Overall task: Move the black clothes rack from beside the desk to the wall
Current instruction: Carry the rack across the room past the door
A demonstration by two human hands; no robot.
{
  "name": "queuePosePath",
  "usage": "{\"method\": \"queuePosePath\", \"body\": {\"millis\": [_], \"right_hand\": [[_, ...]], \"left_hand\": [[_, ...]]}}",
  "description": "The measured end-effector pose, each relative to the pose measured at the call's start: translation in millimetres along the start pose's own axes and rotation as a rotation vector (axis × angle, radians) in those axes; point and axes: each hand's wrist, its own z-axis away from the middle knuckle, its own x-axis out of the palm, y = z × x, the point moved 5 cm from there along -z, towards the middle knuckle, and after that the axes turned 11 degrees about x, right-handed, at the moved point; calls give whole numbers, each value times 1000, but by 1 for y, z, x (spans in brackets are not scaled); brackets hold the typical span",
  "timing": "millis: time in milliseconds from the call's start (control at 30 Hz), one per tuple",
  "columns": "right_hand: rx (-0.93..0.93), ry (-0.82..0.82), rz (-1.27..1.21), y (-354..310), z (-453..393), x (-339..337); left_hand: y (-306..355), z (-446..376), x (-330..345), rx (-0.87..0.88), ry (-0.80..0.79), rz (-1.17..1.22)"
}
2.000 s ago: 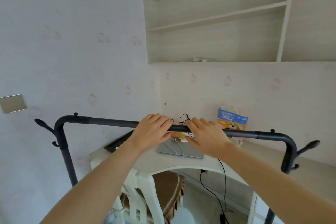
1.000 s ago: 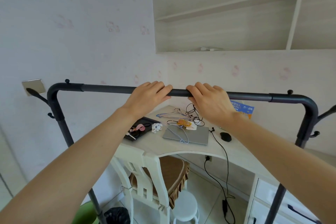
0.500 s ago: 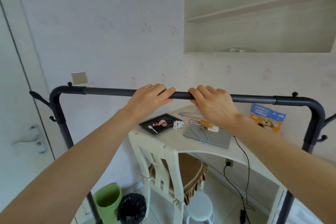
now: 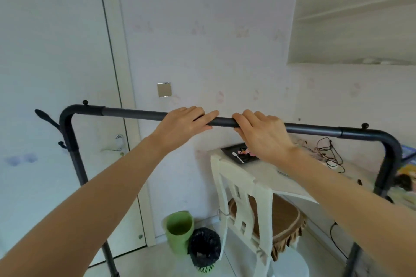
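The black clothes rack spans the view, its top bar running from a curved left corner to a curved right corner with side hooks. My left hand and my right hand both grip the top bar near its middle, close together. The rack's left post drops down in front of a white door; its right post stands in front of the white desk. The wall with faint pink prints lies straight behind the bar. The rack's feet are out of view.
A white chair with a brown cushion sits tucked at the desk. A green bin and a black-bagged bin stand on the floor by the wall. The desk holds a black tray and tangled cables. Shelves hang upper right.
The view and the rack have swung left: the desk now sits at the right, and the door and bins have come into sight. Both hands keep their grip on the bar.
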Motion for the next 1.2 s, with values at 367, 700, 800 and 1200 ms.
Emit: {"method": "queuePosePath", "body": {"millis": [367,700,800,1200], "right_hand": [[-94,9,-247,-220,-91,36],[-134,-20,-287,-293,-123,47],[-162,-13,-325,-334,-142,52],[-335,53,-633,-474,-204,96]], "left_hand": [[-106,195,-85,-77,-252,-119],[-136,260,-116,-168,-320,-139],[-152,292,-135,-225,-370,-151],[-202,404,-178,-378,-589,-270]]}}
